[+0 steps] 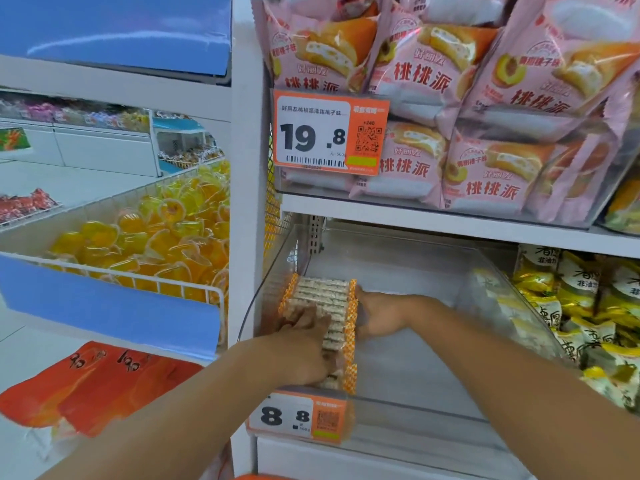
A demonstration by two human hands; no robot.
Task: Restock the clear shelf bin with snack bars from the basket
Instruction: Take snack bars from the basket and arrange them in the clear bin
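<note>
A row of snack bars [322, 292], pale bars in clear wrappers with orange checked ends, lies packed side by side along the left wall of the clear shelf bin [426, 415]. My left hand [304, 348] lies on the near part of the row, fingers spread flat over the bars. My right hand [379, 315] presses against the orange ends on the row's right side; its fingertips are hidden by the bars. To the right of the row the bin's floor is bare. The basket is out of view, apart from an orange edge at the bottom of the frame.
An orange 8.8 price tag [299, 417] hangs on the bin's front. Above is a shelf of pink cake packs [485, 168] with a 19.8 tag. Yellow snack packs [588, 313] fill the bin to the right. A wire rack of yellow jelly cups [145, 237] is on the left.
</note>
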